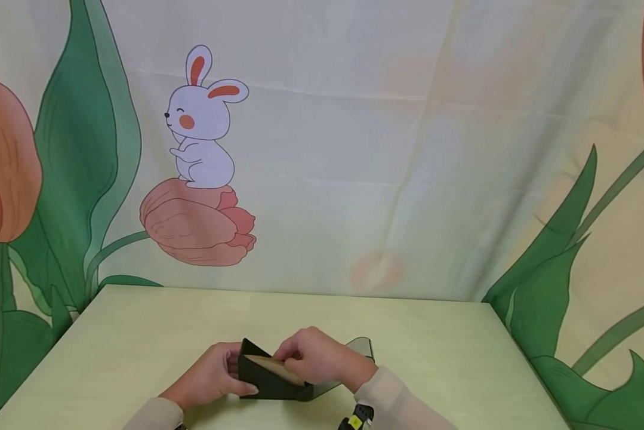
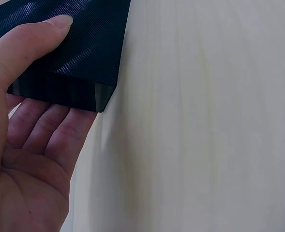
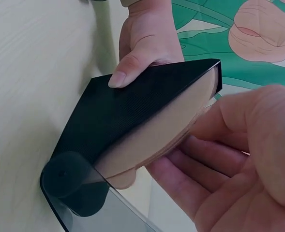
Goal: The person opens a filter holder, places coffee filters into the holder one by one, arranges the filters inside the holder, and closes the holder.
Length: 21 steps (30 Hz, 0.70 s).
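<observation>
My left hand (image 1: 214,371) grips a black coffee filter holder (image 1: 268,383) by its left end, thumb on the textured front face and fingers behind and under it. In the left wrist view the thumb lies flat on the dark ribbed side of the case. Brown paper coffee filters (image 3: 154,130) stand in the open top of the holder. With thumb and fingers, my right hand (image 1: 324,358) pinches the filters' curved upper edge. A clear lid (image 3: 127,210) hangs swung out to the right on a round pivot at the case's corner.
Below lies a pale wood-grain table (image 1: 434,358). Behind its far edge hangs a cloth backdrop (image 1: 322,149) with a printed rabbit, tulips and leaves. A black and yellow device (image 1: 356,418) shows beneath the right sleeve.
</observation>
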### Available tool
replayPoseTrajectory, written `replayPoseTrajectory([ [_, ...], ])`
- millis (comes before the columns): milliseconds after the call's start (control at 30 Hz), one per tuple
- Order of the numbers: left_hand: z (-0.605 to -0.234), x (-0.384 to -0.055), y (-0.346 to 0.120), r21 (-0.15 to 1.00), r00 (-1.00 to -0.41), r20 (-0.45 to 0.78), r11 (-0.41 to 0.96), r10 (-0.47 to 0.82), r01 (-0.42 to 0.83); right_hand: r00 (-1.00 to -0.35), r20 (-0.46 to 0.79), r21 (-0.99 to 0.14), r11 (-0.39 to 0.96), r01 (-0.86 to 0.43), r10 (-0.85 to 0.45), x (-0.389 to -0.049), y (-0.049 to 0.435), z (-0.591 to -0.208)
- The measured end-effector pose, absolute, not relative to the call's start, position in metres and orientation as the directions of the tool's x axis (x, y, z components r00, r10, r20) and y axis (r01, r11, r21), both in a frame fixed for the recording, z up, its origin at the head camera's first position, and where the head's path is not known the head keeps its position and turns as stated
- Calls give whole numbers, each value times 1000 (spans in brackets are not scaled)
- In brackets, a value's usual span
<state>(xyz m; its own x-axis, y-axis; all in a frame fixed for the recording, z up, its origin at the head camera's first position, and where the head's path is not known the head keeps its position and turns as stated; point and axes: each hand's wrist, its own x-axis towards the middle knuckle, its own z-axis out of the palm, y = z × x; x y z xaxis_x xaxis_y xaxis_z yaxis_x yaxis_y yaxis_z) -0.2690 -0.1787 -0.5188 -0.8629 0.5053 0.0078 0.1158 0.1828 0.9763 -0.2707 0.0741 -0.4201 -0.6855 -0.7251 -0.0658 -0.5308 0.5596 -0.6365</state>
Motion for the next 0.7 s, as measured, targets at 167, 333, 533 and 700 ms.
replayPoseTrajectory([
  [167, -518, -269, -179, 972, -866, 8, 199, 500, 124, -642, -106, -597, 565, -569, -759, -267, 73, -419],
  [333, -518, -269, -179, 970, -866, 10, 204, 500, 129, -621, -74, -538, 556, -634, -780, -266, 71, -420],
  [533, -518, -268, -179, 974, -863, 12, 189, 506, 124, -592, -13, -475, 525, -706, -806, -268, 72, -422],
  [700, -519, -269, -180, 977, -856, 17, 173, 517, 124, -575, 30, -420, 512, -750, -818, -271, 72, -425],
])
